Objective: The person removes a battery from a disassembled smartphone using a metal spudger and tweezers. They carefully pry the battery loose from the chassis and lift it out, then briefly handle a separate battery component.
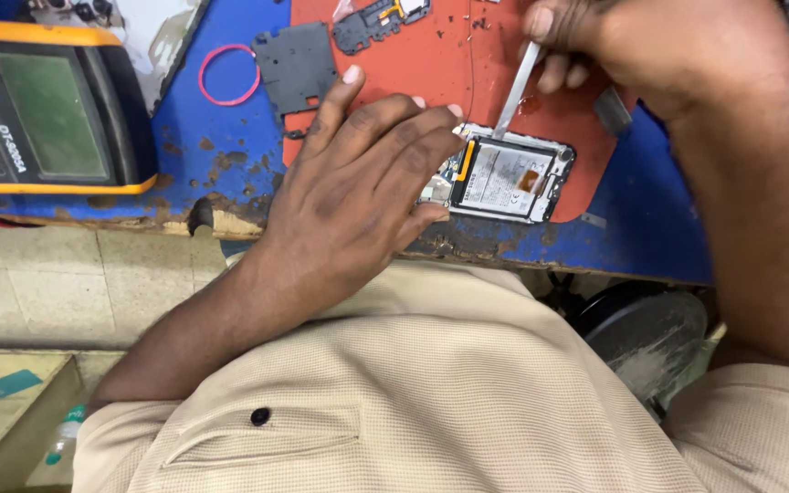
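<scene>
ribbed beige shirt [431, 402], left hand [358, 183] on opened phone [509, 180], thin metal tweezers [518, 87]

Bright even light, soft shadows, mild glare on the meter screen [52, 114], slight motion blur throughout

A multimeter's grey-green rectangular screen [51, 114] is sitting in its black-and-orange case, well left of the opened phone's battery, whose pale label [502, 179] is facing up.
</scene>
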